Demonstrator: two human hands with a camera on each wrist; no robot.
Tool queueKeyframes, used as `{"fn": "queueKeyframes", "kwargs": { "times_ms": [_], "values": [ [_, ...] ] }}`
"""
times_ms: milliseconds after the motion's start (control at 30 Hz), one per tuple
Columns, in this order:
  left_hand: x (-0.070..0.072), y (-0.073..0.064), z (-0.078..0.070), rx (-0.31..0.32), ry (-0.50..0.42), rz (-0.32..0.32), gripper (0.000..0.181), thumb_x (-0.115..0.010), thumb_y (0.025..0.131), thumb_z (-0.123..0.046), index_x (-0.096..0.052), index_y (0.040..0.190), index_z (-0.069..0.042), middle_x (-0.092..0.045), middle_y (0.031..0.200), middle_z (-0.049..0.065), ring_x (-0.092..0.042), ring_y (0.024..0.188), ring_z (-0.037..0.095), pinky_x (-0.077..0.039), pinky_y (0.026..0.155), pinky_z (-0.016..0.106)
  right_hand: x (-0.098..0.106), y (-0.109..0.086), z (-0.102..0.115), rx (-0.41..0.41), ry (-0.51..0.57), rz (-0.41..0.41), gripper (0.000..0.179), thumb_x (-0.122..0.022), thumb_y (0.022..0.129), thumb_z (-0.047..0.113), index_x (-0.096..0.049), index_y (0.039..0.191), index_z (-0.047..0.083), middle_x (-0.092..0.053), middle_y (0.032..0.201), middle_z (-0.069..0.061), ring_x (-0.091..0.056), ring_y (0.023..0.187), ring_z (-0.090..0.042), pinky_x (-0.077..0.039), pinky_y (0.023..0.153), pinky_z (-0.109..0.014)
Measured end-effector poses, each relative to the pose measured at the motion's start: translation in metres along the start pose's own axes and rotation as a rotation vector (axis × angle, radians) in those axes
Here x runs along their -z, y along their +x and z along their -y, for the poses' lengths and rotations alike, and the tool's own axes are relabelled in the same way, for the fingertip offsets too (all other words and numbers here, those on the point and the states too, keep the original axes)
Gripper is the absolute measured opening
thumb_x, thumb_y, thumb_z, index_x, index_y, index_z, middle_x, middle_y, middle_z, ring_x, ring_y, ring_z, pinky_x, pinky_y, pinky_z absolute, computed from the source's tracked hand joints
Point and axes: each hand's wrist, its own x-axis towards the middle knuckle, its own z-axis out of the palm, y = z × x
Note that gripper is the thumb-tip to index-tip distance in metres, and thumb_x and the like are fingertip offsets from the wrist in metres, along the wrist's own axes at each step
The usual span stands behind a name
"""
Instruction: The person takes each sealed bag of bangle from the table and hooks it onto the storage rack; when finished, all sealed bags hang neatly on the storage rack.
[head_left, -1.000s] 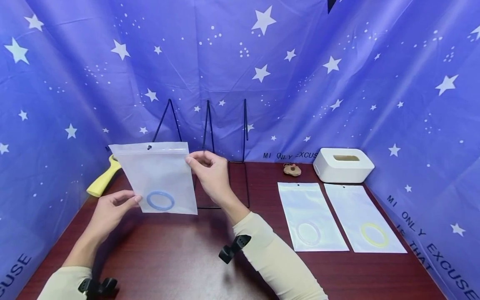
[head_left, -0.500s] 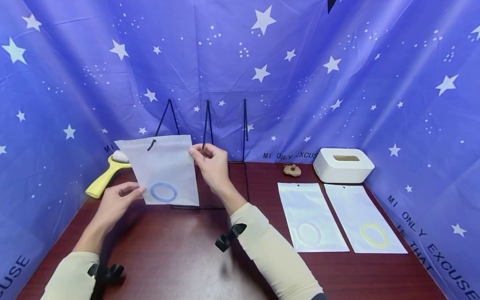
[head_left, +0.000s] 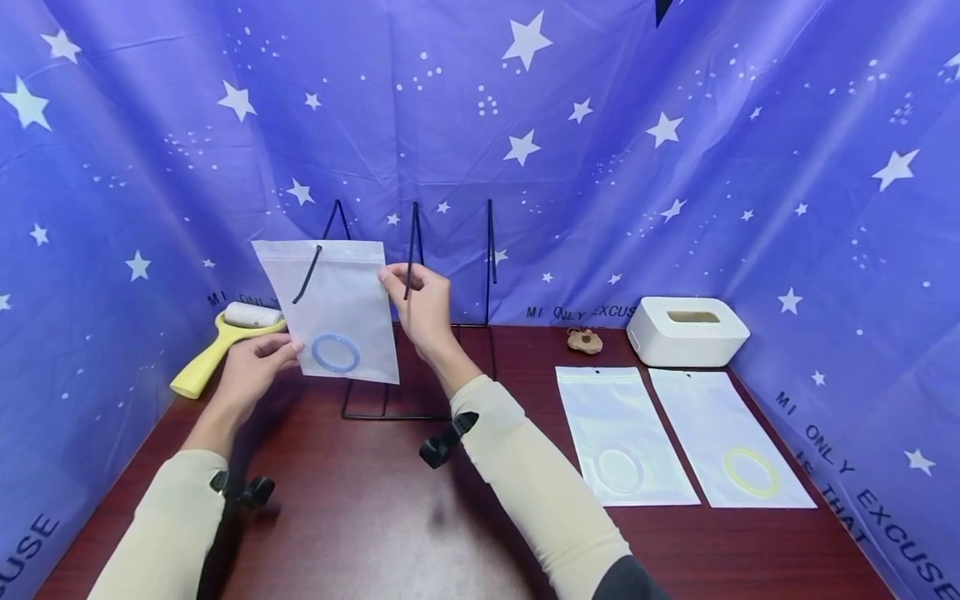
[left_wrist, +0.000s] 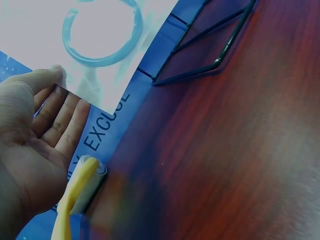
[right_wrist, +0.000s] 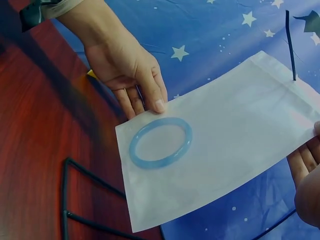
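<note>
A white zip bag (head_left: 345, 287) with a blue bangle (head_left: 314, 353) inside hangs upright before a black wire rack. The rack's left prong (head_left: 308, 275) passes through the bag's top hole and sticks out in front. My left hand (head_left: 255, 367) pinches the bag's lower left edge between thumb and fingers. At the upper right edge, my right hand (head_left: 423, 308) pinches the bag, close to the middle prong (head_left: 410, 242). The right wrist view shows the bangle (right_wrist: 186, 136) through the bag's face, near the bottom.
Two more white bags lie at right, one with a pale bangle (head_left: 640, 471), one with a yellow bangle (head_left: 731, 479). Behind them stand a white tissue box (head_left: 675, 342) and a small brown object (head_left: 584, 341). A yellow-handled lint roller (head_left: 206, 362) lies at left.
Both hands have raised the bag and carried it slightly right and toward the rack. The left prong now protrudes further through the hole. More of the lint roller shows.
</note>
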Motion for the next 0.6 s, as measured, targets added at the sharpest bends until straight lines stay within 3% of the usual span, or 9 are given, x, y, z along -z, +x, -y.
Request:
{"fn": "queueKeyframes", "kwargs": {
  "times_ms": [333, 600],
  "values": [
    [0.003, 0.026, -0.011, 0.027, -0.021, -0.01, 0.056, -0.068, 0.101, -0.025, -0.054, 0.136, 0.016, -0.065, 0.085, -0.03, -0.069, 0.077, -0.007, -0.06, 0.079, 0.015, -0.011, 0.028, -0.002, -0.047, -0.017, -0.061, 0.015, -0.076, 0.092, 0.014, -0.079, 0.098, 0.0, -0.075, 0.085, -0.012, -0.058, 0.07, -0.001, -0.048, 0.063, -0.015],
    [-0.002, 0.044, -0.018, 0.044, -0.122, -0.019, 0.04, -0.066, 0.101, -0.014, -0.056, 0.128, 0.013, -0.069, 0.084, -0.026, -0.069, 0.078, -0.006, -0.06, 0.081, 0.016, -0.018, 0.047, 0.001, -0.118, -0.032, -0.134, 0.014, -0.077, 0.091, 0.016, -0.08, 0.095, 0.003, -0.071, 0.078, 0.0, -0.058, 0.067, -0.003, -0.047, 0.061, -0.017]
  ]
}}
